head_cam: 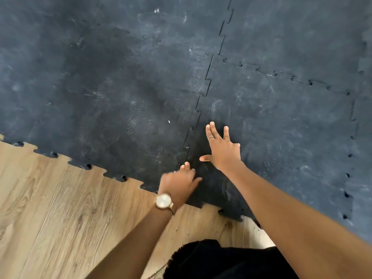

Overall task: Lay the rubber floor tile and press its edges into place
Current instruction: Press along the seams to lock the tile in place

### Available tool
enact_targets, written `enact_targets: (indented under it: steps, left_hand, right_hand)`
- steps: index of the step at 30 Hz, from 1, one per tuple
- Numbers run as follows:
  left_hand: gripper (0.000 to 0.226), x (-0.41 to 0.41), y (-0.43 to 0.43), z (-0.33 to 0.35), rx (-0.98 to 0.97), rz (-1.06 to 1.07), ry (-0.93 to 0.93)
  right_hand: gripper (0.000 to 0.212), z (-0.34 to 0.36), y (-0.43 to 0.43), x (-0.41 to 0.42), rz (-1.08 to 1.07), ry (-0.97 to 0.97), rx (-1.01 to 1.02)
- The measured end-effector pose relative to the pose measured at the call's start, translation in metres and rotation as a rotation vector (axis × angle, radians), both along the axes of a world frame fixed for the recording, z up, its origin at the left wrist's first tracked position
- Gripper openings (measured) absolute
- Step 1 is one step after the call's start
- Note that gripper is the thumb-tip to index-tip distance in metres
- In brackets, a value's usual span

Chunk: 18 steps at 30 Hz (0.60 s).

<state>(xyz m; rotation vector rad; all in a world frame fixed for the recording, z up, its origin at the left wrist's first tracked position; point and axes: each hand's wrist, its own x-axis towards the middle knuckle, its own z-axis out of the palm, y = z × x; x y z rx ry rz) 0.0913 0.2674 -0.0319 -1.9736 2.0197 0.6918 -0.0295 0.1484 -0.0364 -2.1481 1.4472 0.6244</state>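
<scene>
Right hand [223, 150]: lay flat with fingers spread on the rubber floor tile [271, 137], grasping nothing, palm down near the tile's left edge, placed as if to pin the tile while the seam was worked. Left hand [179, 183]: blurred, fingers loosely curled, tips at the near end of the seam [198, 109], holding nothing that could be made out; its position suggested pressing the interlocking tabs down. A watch [163, 201] with a pale round face sat on the left wrist, and a ring [210, 137] on a finger of the right hand. Tile: dark grey-black rubber, matte, scuffed with pale chalky smears, edged in puzzle-shaped tabs; it lay on the floor at the near right of the laid mats, joined along its left side to the neighbouring tile [120, 101] and along its far side to another. The seam between them showed as a thin dark line, seemingly closed at the near end and slightly open farther away, so pressing was judged partly done. Bare floor [60, 208]: light wood-grain planks, smooth, exposed beside the toothed near edge of the mats. Dark clothing showed at the bottom of the view.
</scene>
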Motion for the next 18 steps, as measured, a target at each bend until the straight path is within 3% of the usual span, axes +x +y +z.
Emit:
enact_targets:
  steps: [2, 3, 6, 8, 12, 18]
  left_hand:
    - [0.041, 0.020, -0.034, 0.009, -0.030, -0.091, 0.008]
    - [0.054, 0.027, -0.050, 0.012, -0.040, -0.122, -0.008]
    - [0.128, 0.025, -0.081, 0.009, 0.085, -0.269, -0.144]
    - [0.150, 0.017, -0.082, 0.003, 0.165, -0.311, -0.278]
    - [0.142, 0.002, -0.077, -0.010, 0.136, -0.303, -0.453]
    - [0.148, 0.005, -0.089, 0.006, 0.179, -0.352, -0.440]
  right_hand:
    - [0.121, 0.002, 0.006, -0.019, 0.058, -0.011, 0.023]
    - [0.127, 0.001, 0.015, -0.029, 0.070, -0.005, 0.025]
    - [0.137, -0.006, 0.047, -0.054, -0.096, -0.003, 0.019]
    - [0.138, -0.009, 0.053, -0.054, -0.171, -0.003, 0.029]
    - [0.139, -0.011, 0.050, -0.047, -0.187, 0.011, 0.025]
    - [0.136, -0.001, 0.047, -0.048, -0.151, 0.038, 0.048]
